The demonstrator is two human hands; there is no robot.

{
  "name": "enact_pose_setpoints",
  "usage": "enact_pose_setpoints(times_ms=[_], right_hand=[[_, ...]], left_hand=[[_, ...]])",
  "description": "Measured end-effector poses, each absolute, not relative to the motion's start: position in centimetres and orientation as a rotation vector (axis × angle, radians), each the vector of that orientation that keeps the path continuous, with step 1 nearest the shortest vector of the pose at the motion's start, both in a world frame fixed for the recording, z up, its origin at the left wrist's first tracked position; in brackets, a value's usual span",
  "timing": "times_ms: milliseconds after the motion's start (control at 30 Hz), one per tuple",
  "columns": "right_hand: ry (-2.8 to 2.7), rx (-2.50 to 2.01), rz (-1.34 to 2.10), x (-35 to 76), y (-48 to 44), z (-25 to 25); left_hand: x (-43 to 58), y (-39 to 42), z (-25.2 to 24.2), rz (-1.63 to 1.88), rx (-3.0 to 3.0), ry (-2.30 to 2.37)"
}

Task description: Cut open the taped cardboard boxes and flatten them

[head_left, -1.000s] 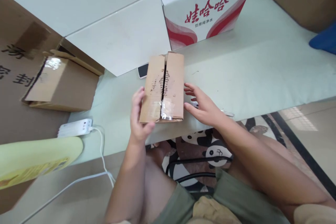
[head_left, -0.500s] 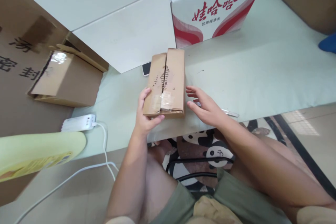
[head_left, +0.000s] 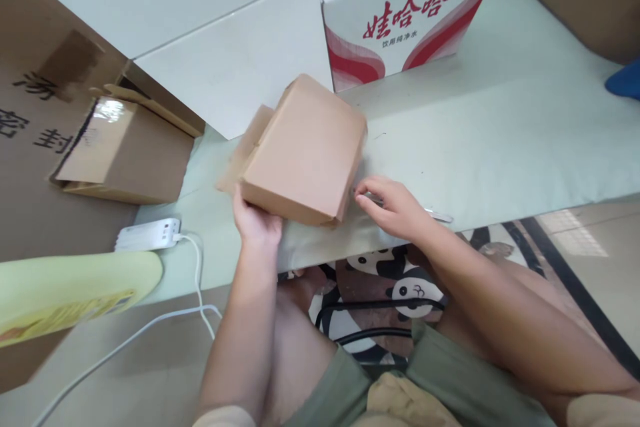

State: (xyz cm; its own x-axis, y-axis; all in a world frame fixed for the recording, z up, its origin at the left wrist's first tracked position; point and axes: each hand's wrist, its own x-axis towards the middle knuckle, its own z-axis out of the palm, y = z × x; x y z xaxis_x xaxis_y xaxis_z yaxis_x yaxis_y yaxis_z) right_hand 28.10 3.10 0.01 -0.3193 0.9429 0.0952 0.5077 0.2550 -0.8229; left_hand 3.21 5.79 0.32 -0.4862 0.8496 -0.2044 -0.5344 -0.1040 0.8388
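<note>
Along the whole middle of the room as I look down runs a table spread with pale green cloth (head_left: 500,127), with white panels (head_left: 225,67) standing at its back. On the left rises a large brown carton (head_left: 30,220) with black Chinese characters, and beside the panels sits a white-and-red Wahaha drinking-water carton (head_left: 400,57). Below the near edge, past the person's olive shorts (head_left: 320,393), shows a panda-patterned covering (head_left: 413,293). Over the middle of the cloth, in front of the panels, is the small brown cardboard box (head_left: 305,150), turned at an angle with a broad plain face toward me and a blurred flap (head_left: 245,150) sticking out on its left; I cannot tell whether its underside touches the table. Another brown box (head_left: 145,157), its flaps loose, leans by the large carton, above a pale yellow-green container (head_left: 80,277). The left hand (head_left: 257,220) grips the angled box at its near left corner, thumb along the near side, fingers mostly hidden. The right hand (head_left: 385,205) is just beside the box's right side, fingers curled and thumb close to the forefinger; whether it pinches anything I cannot tell. Smaller still are a white power bank (head_left: 147,235) with its white cable (head_left: 197,267), and a slim silvery object (head_left: 440,216) beside the right wrist.
</note>
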Motion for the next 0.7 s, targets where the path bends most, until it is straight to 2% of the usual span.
enact_pose_setpoints(times_ms=[133, 267, 433, 700], right_hand=[[-1.983, -1.256, 0.838, 28.3, 3.2, -0.2], [-1.936, -1.241, 0.694, 28.3, 3.1, -0.3], [-1.845, -1.199, 0.848, 28.3, 3.1, 0.8], [-1.789, -1.204, 1.003, 28.1, 2.9, 1.0]], left_hand=[[2.9, 6.1, -0.1, 1.725, 0.319, 1.162], [2.7, 5.9, -1.1, 1.707, 0.545, 1.29], [2.7, 5.7, -1.7, 1.687, 0.831, 1.447], [2.6, 5.7, -2.2, 1.463, 0.748, 1.358]])
